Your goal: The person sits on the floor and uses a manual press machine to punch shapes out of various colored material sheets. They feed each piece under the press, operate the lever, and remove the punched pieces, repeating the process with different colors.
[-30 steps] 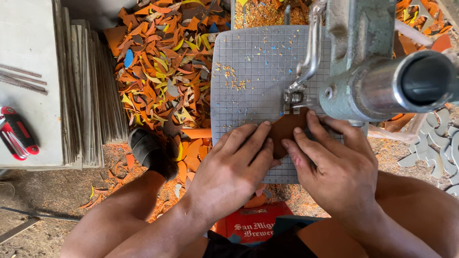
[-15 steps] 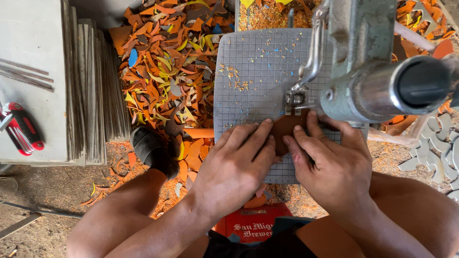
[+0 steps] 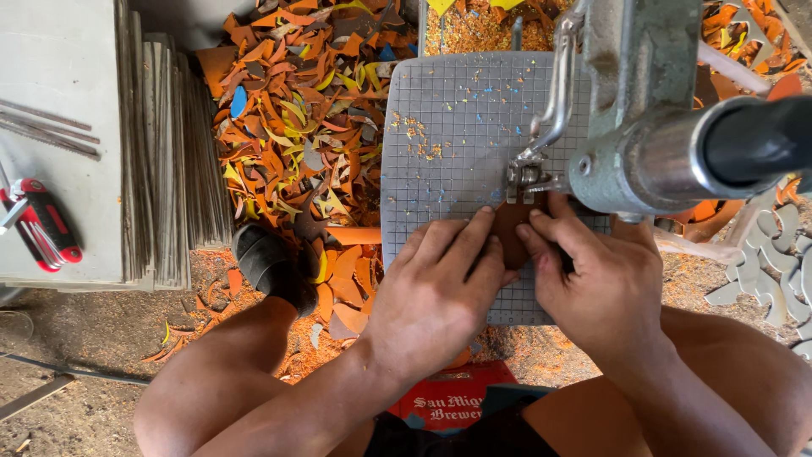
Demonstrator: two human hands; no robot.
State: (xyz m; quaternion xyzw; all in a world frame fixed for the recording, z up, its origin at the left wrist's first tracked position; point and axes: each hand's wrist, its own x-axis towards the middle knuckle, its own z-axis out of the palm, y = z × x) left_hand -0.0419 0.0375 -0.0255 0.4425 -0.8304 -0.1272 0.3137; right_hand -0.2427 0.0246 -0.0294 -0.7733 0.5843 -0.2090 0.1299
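Observation:
A small brown flat piece [image 3: 511, 235] lies on the grey gridded saw table [image 3: 440, 110], right under the blade clamp [image 3: 526, 176] of a grey scroll saw [image 3: 643, 127]. My left hand [image 3: 440, 292] presses its fingers on the piece's left side. My right hand [image 3: 592, 279] holds down its right side, fingertips close to the blade. Both hands pinch the piece flat against the table. Most of the piece is hidden under my fingers.
A heap of orange, yellow and brown offcuts [image 3: 296, 110] covers the floor left of the table. Stacked grey sheets [image 3: 161, 161] and red-handled pliers [image 3: 42, 224] lie far left. My foot in a black sandal [image 3: 266, 262] rests below the scraps. Pale cut shapes [image 3: 761, 254] lie at right.
The view has shifted slightly. Both hands stay on the brown piece at the blade, with only small finger adjustments.

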